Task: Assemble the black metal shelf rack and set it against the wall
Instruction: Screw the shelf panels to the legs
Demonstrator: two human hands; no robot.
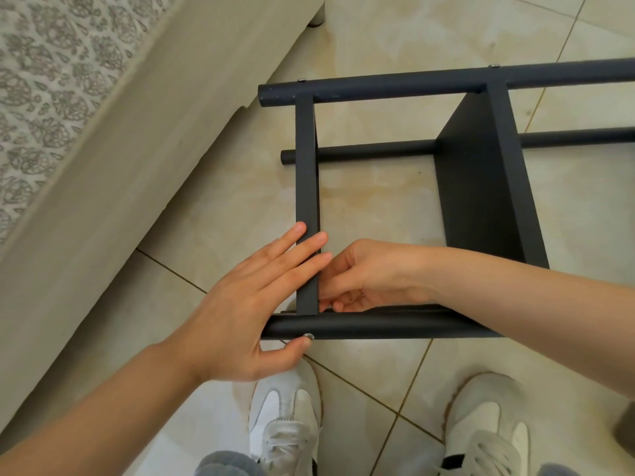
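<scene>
The black metal shelf rack (395, 87) lies on its side on the tiled floor, poles running left to right. An end shelf panel (307, 173) and a second shelf panel (488, 187) stand on edge between the poles. My left hand (251, 304) lies with straight fingers flat against the end panel, its thumb touching a silver screw (308, 336) in the near pole (360, 326). My right hand (364, 276) reaches inside the frame, fingers curled at the joint of end panel and near pole; what they pinch is hidden.
A beige bed base (120, 173) with a patterned cover (44, 80) runs diagonally along the left, one leg (316, 18) at top. My two white sneakers (285, 427) stand just below the rack. A dark object (623, 431) sits at the right edge.
</scene>
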